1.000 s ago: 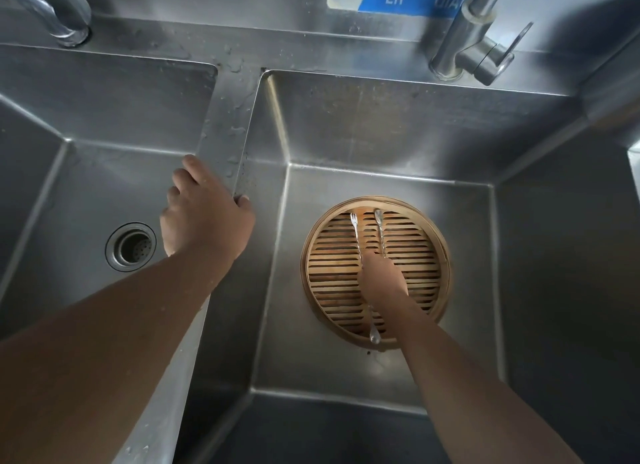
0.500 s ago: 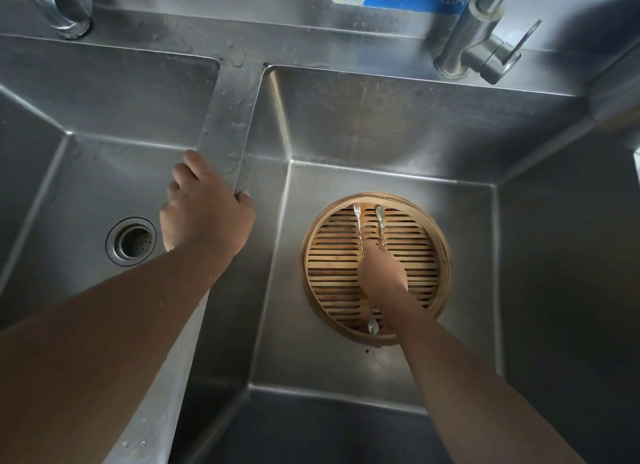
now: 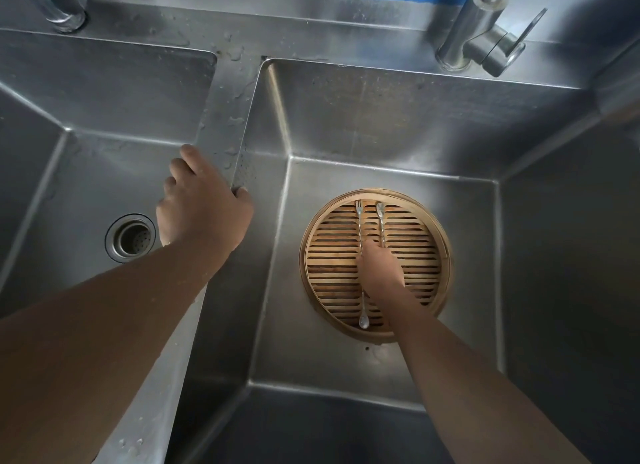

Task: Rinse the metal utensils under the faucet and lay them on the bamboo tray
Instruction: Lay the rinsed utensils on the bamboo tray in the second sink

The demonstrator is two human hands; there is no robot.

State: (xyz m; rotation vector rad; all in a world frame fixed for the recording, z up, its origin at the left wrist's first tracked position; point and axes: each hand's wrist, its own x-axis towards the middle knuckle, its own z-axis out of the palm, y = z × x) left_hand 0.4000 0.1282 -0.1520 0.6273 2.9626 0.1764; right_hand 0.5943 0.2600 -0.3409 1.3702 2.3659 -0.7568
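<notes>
A round slatted bamboo tray point(image 3: 429, 242) sits on the floor of the right sink basin. Two thin twisted metal utensils lie side by side across it. The left one, a fork-tipped stirrer point(image 3: 358, 221), runs from its tines at the far rim to a small spoon end near the front rim. To its right lies a slim spoon point(image 3: 381, 221). My right hand point(image 3: 381, 271) is down on the tray with curled fingers closed on the spoon's handle, hiding the middle of both utensils. My left hand point(image 3: 202, 209) grips the sink divider point(image 3: 225, 117).
The faucet point(image 3: 481, 37) stands on the back ledge behind the right basin; no water runs. A second spout point(image 3: 59, 3) is at the back left. The left basin has a round drain point(image 3: 131, 238). Water drops dot the divider and ledge.
Both hands and both utensils stay where they were. Only the view has shifted slightly.
</notes>
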